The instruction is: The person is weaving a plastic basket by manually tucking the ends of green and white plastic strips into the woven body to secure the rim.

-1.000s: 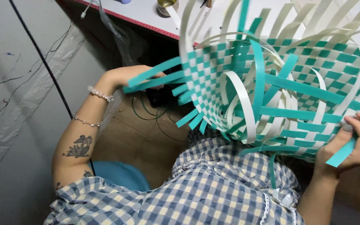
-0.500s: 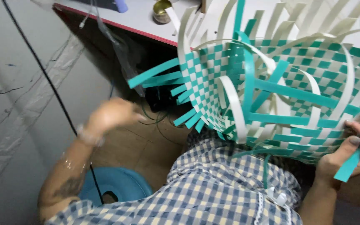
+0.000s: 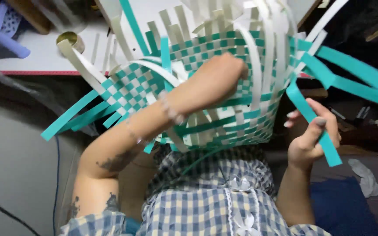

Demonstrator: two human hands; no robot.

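Reaching into the half-woven basket (image 3: pixel 206 87), the left hand (image 3: pixel 217 78) lies against its teal-and-white checked wall at about twelve o'clock from the person's lap; its fingers are hidden among the upright white strips (image 3: pixel 259 39), so I cannot tell whether they grip anything; a beaded bracelet (image 3: pixel 171 111) circles the wrist. At three o'clock the right hand (image 3: pixel 313 135) pinches one loose teal strip (image 3: pixel 311 118) between thumb and fingers, just beside the basket's right edge; more teal strip ends (image 3: pixel 73 118) fan out toward nine o'clock. The basket rests tilted above the blue checked dress (image 3: pixel 206 196); behind it, at eleven o'clock, a roll of tape (image 3: pixel 70 41) sits on a white table (image 3: pixel 40 57) with a red edge; crumpled white paper (image 3: pixel 366 177) lies at four o'clock.
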